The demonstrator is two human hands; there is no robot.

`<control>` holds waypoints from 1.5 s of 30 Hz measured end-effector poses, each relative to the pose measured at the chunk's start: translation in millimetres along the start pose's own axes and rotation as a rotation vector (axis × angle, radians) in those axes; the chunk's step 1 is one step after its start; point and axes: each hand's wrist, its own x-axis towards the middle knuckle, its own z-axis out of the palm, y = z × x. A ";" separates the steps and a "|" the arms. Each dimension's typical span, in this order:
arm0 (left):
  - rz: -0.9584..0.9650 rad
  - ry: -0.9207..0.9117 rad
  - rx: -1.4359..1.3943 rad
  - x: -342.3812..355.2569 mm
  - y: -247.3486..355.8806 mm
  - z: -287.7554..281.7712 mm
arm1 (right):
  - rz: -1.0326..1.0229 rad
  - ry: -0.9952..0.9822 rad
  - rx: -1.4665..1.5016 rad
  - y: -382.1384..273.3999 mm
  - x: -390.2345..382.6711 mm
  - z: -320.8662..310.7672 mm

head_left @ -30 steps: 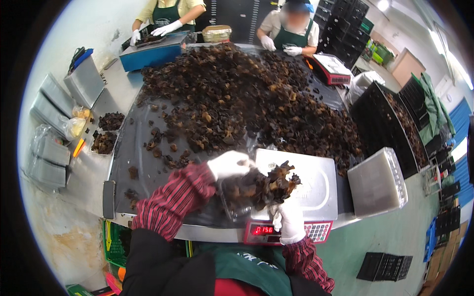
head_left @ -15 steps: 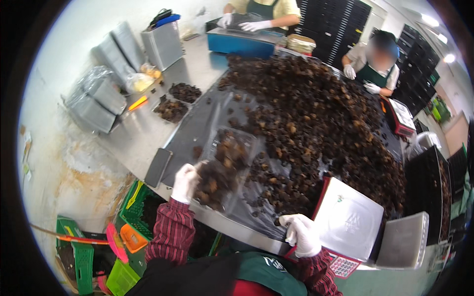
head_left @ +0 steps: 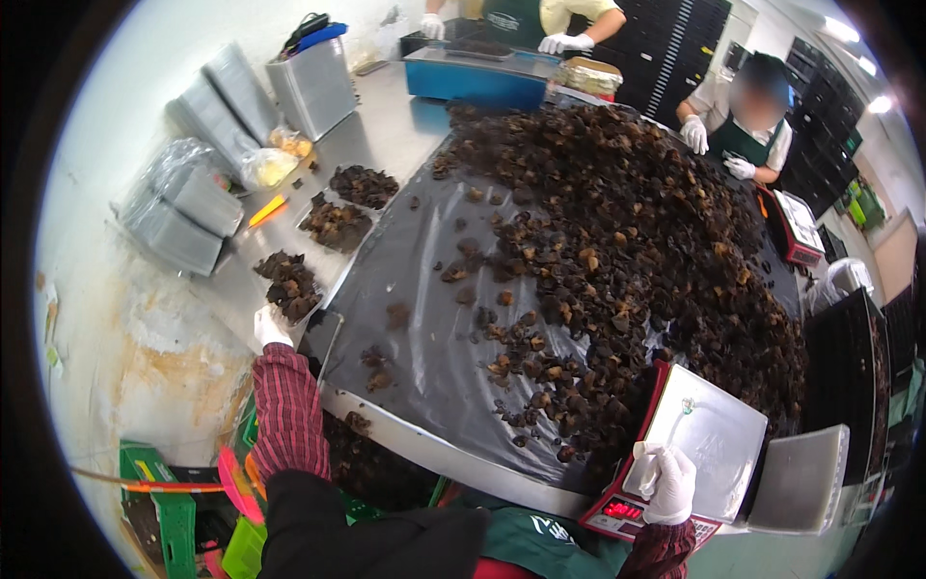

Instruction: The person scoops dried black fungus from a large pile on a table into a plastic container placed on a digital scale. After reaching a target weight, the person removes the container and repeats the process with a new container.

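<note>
My gloved left hand (head_left: 273,326) is closed at the near end of a tray filled with dark, curled pieces like dried wood ear mushrooms (head_left: 289,283). This tray sits on the steel table (head_left: 227,299) at the left; its rim is mostly hidden. Two similar filled portions (head_left: 335,224) lie just beyond it. My gloved right hand (head_left: 669,484) hovers over the front of a red scale (head_left: 714,434) with a metal pan, fingers curled together; whether they hold anything is hidden. A wide heap of the same dark pieces (head_left: 617,241) covers much of the dark-sheeted table.
An orange-handled tool (head_left: 267,210) lies near stacked clear trays (head_left: 193,227) at the left. More trays (head_left: 799,480) stand right of the scale. Two co-workers stand across the table, near a blue-sided machine (head_left: 473,82) and another red scale (head_left: 796,227). Green crates (head_left: 174,531) sit below.
My left hand has carried the filled tray leftward from the dark sheet to the steel table. My right hand has moved right, over the scale's front. The view has shifted slightly.
</note>
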 end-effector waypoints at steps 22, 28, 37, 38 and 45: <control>1.052 -0.644 0.945 -42.6 -93.1 284.7 | -0.260 0.639 -0.592 -25.5 -20.3 -178.1; 1.015 -1.548 0.951 -300.2 -93.5 391.6 | -0.472 1.241 -1.723 -62.1 -45.0 -343.5; 0.944 -1.916 1.315 -477.6 -100.2 369.2 | -0.121 1.135 -1.960 -57.8 -65.9 -437.2; 0.934 -1.932 1.223 -475.6 -97.4 345.9 | -0.105 1.083 -1.972 -60.8 -59.2 -439.9; 1.077 -1.842 1.067 -476.3 -45.0 234.8 | -0.436 0.891 -1.608 -61.6 -63.6 -483.2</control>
